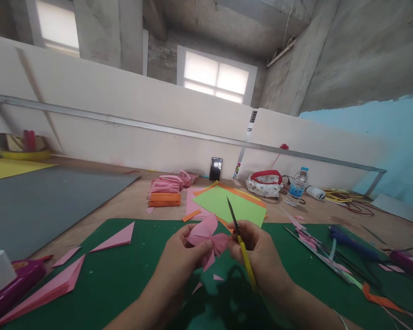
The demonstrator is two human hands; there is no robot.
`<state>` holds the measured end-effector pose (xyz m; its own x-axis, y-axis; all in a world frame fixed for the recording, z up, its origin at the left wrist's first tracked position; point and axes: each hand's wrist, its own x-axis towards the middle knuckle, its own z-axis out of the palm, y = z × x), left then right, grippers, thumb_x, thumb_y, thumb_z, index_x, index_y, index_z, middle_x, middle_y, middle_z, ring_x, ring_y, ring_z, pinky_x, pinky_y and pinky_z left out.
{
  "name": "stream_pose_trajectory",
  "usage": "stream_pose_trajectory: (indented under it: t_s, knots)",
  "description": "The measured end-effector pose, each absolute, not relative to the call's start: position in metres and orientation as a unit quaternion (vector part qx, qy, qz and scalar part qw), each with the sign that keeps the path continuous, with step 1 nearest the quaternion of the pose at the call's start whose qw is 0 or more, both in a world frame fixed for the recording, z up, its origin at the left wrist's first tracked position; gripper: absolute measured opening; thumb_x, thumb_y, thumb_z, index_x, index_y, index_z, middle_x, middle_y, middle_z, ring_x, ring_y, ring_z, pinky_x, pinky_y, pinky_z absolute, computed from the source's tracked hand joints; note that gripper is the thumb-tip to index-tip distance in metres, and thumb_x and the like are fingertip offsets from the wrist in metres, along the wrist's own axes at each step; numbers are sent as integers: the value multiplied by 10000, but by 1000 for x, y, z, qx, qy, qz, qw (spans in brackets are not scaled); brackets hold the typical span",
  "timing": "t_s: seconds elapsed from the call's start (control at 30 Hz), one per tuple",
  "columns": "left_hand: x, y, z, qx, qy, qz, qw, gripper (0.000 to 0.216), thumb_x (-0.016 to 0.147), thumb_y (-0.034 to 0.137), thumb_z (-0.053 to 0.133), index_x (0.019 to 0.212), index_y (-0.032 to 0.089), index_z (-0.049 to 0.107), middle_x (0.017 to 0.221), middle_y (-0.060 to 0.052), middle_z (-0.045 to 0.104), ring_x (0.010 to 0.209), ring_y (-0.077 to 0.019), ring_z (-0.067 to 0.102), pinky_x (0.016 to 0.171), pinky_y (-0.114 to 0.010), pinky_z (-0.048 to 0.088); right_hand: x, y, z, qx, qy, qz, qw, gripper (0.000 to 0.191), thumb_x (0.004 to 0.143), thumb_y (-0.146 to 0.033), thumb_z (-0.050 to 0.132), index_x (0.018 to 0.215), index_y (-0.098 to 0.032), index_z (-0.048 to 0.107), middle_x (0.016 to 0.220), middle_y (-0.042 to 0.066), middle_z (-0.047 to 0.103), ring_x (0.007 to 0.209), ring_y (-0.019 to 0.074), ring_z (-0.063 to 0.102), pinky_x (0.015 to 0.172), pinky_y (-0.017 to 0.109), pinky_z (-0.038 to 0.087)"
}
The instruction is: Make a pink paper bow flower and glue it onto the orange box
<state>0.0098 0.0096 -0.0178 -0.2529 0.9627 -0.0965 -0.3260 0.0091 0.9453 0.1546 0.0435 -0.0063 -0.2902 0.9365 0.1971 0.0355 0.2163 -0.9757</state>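
My left hand point(182, 254) is closed around a folded pink paper piece point(208, 236), held above the green cutting mat point(124, 275). Facing it, my right hand point(259, 254) grips yellow-handled scissors point(241, 243) and also pinches the pink paper's right side. The dark scissor blades point up and away, shut, their tip over the green sheet. Small pink offcuts point(217, 277) lie on the mat just below my hands.
Pink paper triangles point(115, 238) lie on the mat's left. Behind are a light green sheet point(229, 206) on orange paper, a stack of pink and orange strips point(165, 190), a phone point(215, 168), a pouch point(265, 184), a water bottle point(297, 186). Glue guns point(351, 243) and scraps sit right; a purple glue gun point(13, 286) sits left.
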Motion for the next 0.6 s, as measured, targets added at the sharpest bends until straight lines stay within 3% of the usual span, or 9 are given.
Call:
stream_pose_trajectory:
  t_s: [0.13,0.6]
  knots:
    - [8,12,-21,325,481,625,522,484,570,177,718,1039,141,605,902,-116,730,619,-189,666,565,-285,533,154,42,-6,-389,-630,492,458,317,624,-174,694,932,-153,622,721,-25,580,691,119,568,647,210,460]
    - [6,13,-20,328,479,611,539,506,552,139,729,1040,164,601,802,-86,724,658,-216,665,580,-314,535,156,43,-9,-380,-646,488,447,284,661,-150,673,938,-158,613,758,-20,593,736,120,585,675,205,461]
